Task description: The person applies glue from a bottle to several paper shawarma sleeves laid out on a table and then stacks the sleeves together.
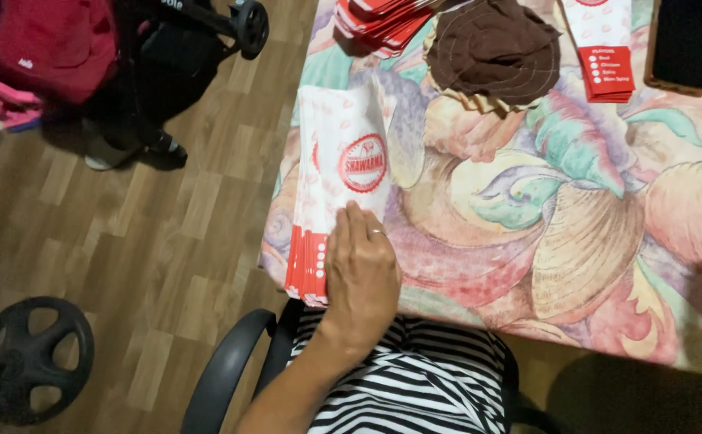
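Near the bottom centre of the frame, the left hand (360, 277) lies palm down, fingers together and nearly flat, pressing on the lower end of a stack of white-and-red paper sleeves (339, 173) at the left edge of the floral tablecloth (576, 233), gripping nothing.

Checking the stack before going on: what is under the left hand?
The left hand lies flat on a stack of white and red paper sleeves at the edge of the patterned tablecloth. The sleeve ends beneath the palm are hidden.
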